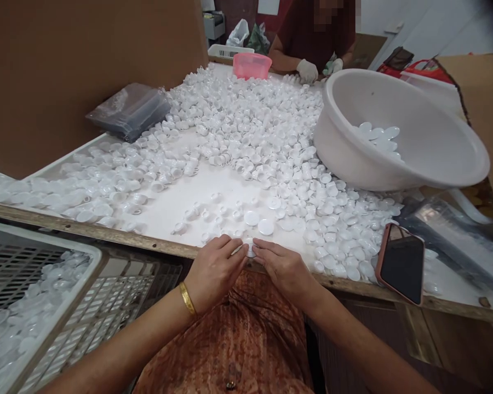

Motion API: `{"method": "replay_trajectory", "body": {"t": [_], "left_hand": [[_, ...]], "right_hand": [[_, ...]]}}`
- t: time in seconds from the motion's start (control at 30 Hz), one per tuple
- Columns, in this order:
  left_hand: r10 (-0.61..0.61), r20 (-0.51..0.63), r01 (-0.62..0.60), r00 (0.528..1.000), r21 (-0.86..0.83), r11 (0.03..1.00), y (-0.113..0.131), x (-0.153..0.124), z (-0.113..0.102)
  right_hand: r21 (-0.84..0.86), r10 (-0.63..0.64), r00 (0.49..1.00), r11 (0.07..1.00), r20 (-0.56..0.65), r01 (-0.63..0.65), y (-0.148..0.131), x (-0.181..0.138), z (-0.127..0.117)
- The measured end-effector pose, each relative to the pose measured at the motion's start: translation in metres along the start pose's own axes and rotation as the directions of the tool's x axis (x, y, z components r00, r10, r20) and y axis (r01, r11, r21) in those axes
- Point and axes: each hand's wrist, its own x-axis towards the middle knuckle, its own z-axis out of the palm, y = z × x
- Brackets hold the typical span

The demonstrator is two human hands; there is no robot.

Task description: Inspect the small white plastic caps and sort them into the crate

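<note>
At the table's front edge, my left hand [217, 268] and my right hand [282, 267] meet with bent fingers around a small white round piece [250, 248]. Both sets of fingertips pinch it from the sides and partly cover it, so its exact shape is unclear. Just beyond lie two flat white saucers [265, 227], side by side. Several tiny white cups [179, 227] are scattered to their left on the pale tabletop [168, 205]. A large heap of tiny white cups and dishes [246, 120] spreads behind and to both sides.
A big white basin [398, 172] holding small oval pieces stands tilted at right. A phone [401, 264] overhangs the front edge. Plastic packs [129, 109] lie at left, beside a cardboard panel [90, 65]. White crates [82, 284] sit below left. A gloved co-worker [307, 71] works opposite, near a pink tub [252, 65].
</note>
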Motion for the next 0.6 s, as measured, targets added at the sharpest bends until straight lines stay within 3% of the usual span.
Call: {"method": "replay_trajectory", "body": {"t": [0.17,0.3,0.6], "left_hand": [[0.11,0.046,-0.113,0.993,0.077,0.991,0.0008,0.0006,0.0039],[0.176,0.026,-0.178,0.984,0.076,0.981,-0.0005,0.0004,0.0067],[0.095,-0.03,-0.098,0.995,-0.097,0.99,-0.0092,-0.0073,0.0085]], "right_hand": [[-0.177,-0.176,0.982,0.966,0.07,0.186,-0.0043,0.001,-0.0057],[-0.247,-0.176,0.983,0.952,0.049,0.182,-0.0091,-0.0013,-0.0065],[-0.226,-0.214,0.97,0.945,0.116,0.235,-0.002,-0.006,-0.0028]]}}
